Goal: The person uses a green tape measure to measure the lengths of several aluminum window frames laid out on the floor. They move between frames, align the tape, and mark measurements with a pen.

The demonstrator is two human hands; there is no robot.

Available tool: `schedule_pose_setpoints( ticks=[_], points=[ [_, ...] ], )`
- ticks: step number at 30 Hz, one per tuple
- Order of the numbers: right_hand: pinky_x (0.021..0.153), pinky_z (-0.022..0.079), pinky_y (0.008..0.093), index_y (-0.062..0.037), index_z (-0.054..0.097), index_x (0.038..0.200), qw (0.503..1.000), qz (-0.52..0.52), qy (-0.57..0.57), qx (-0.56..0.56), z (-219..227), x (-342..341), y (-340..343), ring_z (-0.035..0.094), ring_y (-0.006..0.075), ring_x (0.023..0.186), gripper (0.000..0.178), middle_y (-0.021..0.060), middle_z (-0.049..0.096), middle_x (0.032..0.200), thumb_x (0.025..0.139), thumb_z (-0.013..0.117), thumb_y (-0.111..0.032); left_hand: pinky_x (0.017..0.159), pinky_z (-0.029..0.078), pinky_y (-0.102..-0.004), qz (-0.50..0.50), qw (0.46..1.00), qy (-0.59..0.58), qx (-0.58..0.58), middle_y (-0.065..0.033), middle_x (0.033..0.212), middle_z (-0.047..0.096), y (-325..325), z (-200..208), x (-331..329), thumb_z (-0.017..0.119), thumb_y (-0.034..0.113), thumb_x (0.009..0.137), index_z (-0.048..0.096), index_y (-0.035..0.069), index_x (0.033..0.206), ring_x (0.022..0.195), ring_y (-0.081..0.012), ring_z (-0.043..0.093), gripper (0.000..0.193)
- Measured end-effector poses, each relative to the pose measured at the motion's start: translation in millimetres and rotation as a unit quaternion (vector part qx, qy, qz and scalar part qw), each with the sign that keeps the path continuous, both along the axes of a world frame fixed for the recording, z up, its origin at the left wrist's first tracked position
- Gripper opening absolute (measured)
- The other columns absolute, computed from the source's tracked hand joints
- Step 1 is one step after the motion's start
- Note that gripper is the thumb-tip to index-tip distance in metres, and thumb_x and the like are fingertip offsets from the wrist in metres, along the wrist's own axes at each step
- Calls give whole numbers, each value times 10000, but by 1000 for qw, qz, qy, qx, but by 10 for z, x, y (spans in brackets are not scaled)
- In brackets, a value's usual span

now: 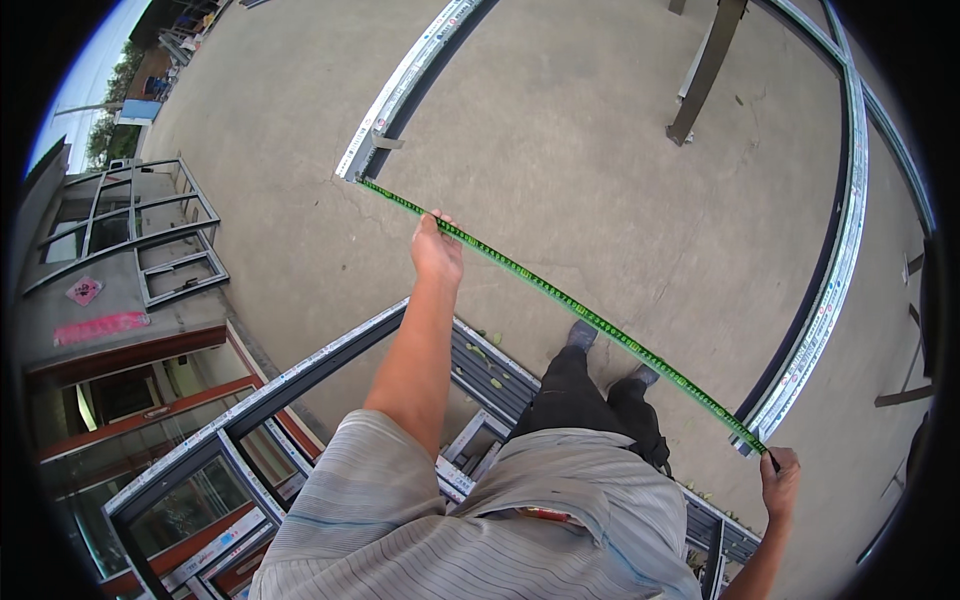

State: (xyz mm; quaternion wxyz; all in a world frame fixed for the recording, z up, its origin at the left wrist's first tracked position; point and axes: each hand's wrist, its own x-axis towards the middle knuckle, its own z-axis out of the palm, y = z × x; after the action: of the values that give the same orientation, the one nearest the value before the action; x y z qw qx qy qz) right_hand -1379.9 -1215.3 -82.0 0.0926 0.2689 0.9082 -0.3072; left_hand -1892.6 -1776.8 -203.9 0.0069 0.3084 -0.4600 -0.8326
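Fingers of the left hand (438,254) and right hand (780,484) grasp a green tape measure (560,297).
It runs from the end of the left bar (397,92) to that of the right bar (838,272), over the concrete floor (560,130).

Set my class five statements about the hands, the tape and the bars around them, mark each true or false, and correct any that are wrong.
1. The tape measure is stretched between the near ends of the left bar and the right bar. True.
2. The left hand is at the right bar. False: it grips the tape nearer the left bar, and the right hand is by the right bar.
3. The shirt has stripes. True.
4. The tape is red. False: it is green with dark markings.
5. Both hands wear gloves. False: both are bare.
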Motion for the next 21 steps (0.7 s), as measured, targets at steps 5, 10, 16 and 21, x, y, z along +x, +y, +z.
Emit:
schedule_pose_setpoints(
  ticks=[5, 10, 16, 21],
  points=[
    [781, 522, 456, 33, 725, 977, 1000, 3, -14, 5, -9, 22, -19, 647, 360, 831, 94, 190, 673, 901, 951, 748, -55, 879, 541, -393, 6, 1000, -9, -2, -55, 966, 640, 4, -41, -24, 521, 267, 1171, 591, 83, 1165, 897, -213, 609, 197],
    [792, 521, 469, 34, 724, 975, 1000, 16, -20, 15, 25, -42, -92, 647, 378, 851, 99, 195, 674, 893, 950, 749, -59, 857, 559, -403, 15, 1000, 1, 8, -55, 950, 652, -185, -134, -62, 529, 271, 1169, 606, 86, 1145, 877, -219, 626, 202],
    [810, 523, 505, 1, 748, 948, 996, 41, -57, 62, -200, 291, 35, 655, 420, 891, 156, 199, 715, 924, 968, 760, -153, 797, 586, -400, 3, 1000, 5, -26, -76, 904, 672, -374, -437, -249, 564, 208, 1122, 642, 75, 1044, 834, -229, 657, 173],
    [864, 549, 509, -53, 803, 1039, 996, 47, -63, 45, -80, 18, 12, 678, 402, 972, 239, 162, 750, 989, 1012, 735, -281, 763, 593, -391, 17, 993, -59, -100, -93, 865, 664, -997, -507, -654, 553, 127, 1081, 621, 34, 981, 786, -240, 652, 152]
  ],
)
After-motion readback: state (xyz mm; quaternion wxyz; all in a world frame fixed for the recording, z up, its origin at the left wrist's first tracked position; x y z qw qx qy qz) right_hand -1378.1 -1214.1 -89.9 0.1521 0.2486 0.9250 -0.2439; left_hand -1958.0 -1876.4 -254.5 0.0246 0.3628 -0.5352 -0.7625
